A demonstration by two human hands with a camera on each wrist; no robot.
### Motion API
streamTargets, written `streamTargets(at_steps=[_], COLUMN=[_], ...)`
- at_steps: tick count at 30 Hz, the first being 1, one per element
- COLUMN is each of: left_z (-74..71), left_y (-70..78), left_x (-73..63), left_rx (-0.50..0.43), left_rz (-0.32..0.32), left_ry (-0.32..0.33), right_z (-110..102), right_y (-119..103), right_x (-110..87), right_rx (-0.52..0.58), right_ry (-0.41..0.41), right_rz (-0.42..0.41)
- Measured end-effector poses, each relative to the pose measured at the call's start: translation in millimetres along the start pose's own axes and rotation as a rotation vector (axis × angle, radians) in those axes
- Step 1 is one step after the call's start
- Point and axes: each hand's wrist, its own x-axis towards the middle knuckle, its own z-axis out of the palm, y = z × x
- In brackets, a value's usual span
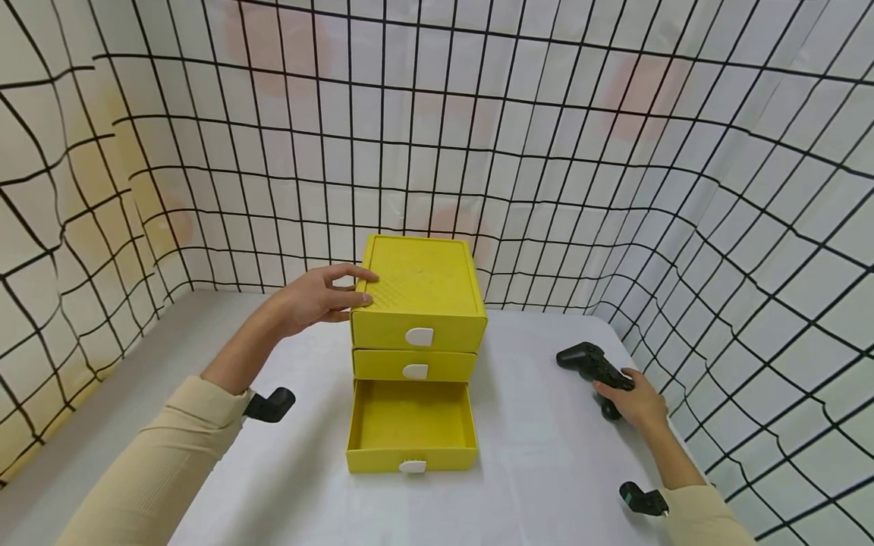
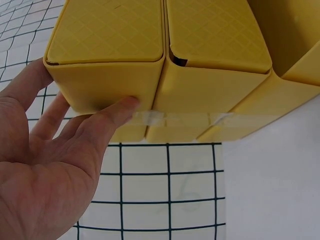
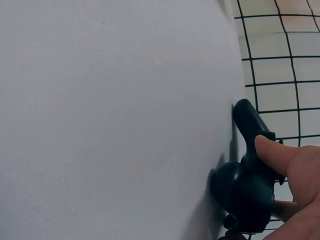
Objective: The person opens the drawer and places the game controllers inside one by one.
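A yellow three-drawer desktop organizer (image 1: 437, 284) with white handle tabs stands mid-table. Its bottom drawer (image 1: 410, 459) is pulled out, with a bare yellow bottom; the upper two are closed. My left hand (image 1: 314, 296) touches the organizer's upper left edge, two digits lying over the top. In the left wrist view, a fingertip (image 2: 131, 103) presses its yellow wall. Far to the right, my right hand (image 1: 638, 398) grips a black game controller (image 1: 589, 358) by one handle. The right wrist view shows the thumb (image 3: 270, 150) on that controller, close over the tabletop.
Black wire mesh (image 1: 423, 121) with white sheeting behind it encloses the back and both sides. The white table (image 1: 532, 447) has its right edge near the controller. Black wrist devices (image 1: 271, 406) jut from both sleeves.
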Motion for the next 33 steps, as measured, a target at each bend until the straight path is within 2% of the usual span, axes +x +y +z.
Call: streamTargets(at_steps=[8,23,28,33], left_z=[0.7,1.1,0.9,-0.3], left_y=[-0.2,-2.4,-1.8,-1.5], left_x=[1.9,3.3,3.5,3.4], left_rx=[0.005,0.011,0.005,-0.007], left_rz=[-0.010,0.009,0.008,-0.001], left_ry=[0.012,0.011,0.006,0.003], right_z=[7,9,4,-6], right_y=[-3,0,0,-9], right_x=[-6.7,-3.6,-3.9,-9.4], right_rx=[0.044,0.074,0.062,0.008], right_ry=[0.061,0.163,0.158,0.097], right_rz=[0.057,0.030,0.012,-0.040])
